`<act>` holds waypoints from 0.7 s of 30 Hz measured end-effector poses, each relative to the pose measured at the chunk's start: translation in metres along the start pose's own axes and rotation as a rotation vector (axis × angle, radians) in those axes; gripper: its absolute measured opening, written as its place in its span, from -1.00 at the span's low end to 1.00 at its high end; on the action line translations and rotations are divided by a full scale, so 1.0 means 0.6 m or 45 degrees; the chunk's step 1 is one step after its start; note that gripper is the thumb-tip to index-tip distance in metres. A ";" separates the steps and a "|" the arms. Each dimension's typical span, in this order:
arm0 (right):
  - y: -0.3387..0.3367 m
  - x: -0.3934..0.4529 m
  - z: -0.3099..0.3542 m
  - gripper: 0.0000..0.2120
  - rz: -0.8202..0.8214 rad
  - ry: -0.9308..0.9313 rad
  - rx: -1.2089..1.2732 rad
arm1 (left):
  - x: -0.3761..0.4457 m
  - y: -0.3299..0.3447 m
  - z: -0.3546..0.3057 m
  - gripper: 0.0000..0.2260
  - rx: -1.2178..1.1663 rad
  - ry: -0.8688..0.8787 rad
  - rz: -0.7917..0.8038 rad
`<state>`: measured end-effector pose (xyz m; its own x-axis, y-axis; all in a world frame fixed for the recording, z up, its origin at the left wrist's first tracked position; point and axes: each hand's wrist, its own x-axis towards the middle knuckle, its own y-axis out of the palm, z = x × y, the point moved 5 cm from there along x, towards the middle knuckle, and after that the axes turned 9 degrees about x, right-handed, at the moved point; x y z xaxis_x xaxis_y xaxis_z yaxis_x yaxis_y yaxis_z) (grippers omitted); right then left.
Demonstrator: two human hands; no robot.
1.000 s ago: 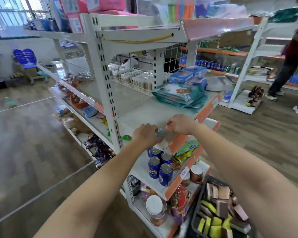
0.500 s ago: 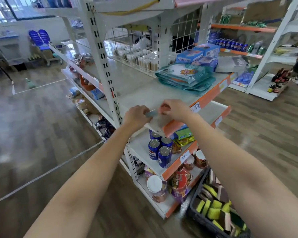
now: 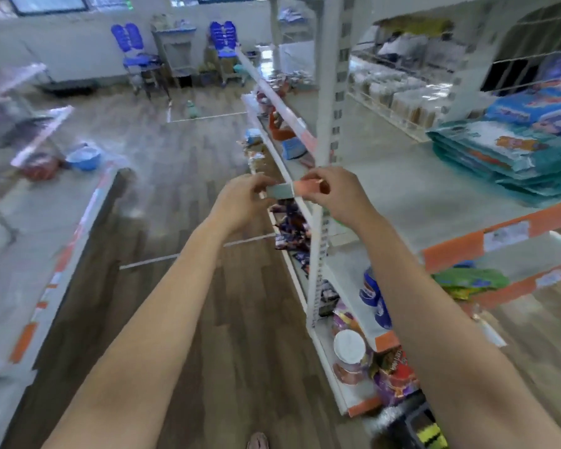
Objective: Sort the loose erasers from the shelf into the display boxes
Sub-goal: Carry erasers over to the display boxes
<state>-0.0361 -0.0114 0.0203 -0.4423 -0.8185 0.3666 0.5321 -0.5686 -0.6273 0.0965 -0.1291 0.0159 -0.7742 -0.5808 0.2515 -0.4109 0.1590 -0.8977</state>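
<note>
I hold a small two-coloured eraser (image 3: pixel 291 189) between my two hands, out in the air in front of the white upright post (image 3: pixel 325 124) of the shelving, level with the front corner of the grey shelf (image 3: pixel 402 183). Its grey half points left and is pinched by my left hand (image 3: pixel 243 202), whose fingers (image 3: pixel 262 184) curl down round that end; its pink-orange half points right and is pinched by my right hand (image 3: pixel 334 192), thumb below and fingers bent over the top. The picture is blurred, so I cannot tell whether this is one eraser or two pressed end to end. Both my forearms reach up from the bottom of the view and are bare. On the grey shelf to my right lies a stack of teal packets (image 3: pixel 506 157), with blue packets (image 3: pixel 538 108) behind them and clear tubs (image 3: pixel 399 92) along the wire back. The shelf edges carry orange strips (image 3: pixel 454 251) with white labels. Below, on the lower shelves, stand blue cans (image 3: pixel 374 296), a jar with a white lid (image 3: pixel 350 348) and a green packet (image 3: pixel 470 280). At the bottom right corner shows the dark rim of a basket (image 3: pixel 408 429) with something yellow in it. The floor (image 3: pixel 162 222) is wood-patterned with white lines, and blue chairs (image 3: pixel 133 50) stand by the far wall.
</note>
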 end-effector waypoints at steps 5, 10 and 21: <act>0.120 0.061 0.054 -0.75 0.125 -0.118 0.108 | -0.022 -0.050 0.130 -0.71 0.002 -0.047 -0.054; 0.221 0.139 0.080 -0.73 0.131 -0.193 0.133 | -0.008 -0.079 0.251 -0.71 0.012 -0.095 -0.070; 0.418 0.362 0.113 -0.72 0.151 -0.146 0.222 | 0.134 -0.128 0.528 -0.72 -0.005 -0.114 -0.055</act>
<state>0.0505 -0.3374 -0.0107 -0.2896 -0.8789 0.3790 0.6966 -0.4650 -0.5464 0.2184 -0.4406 -0.0095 -0.7097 -0.6561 0.2567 -0.4452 0.1353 -0.8852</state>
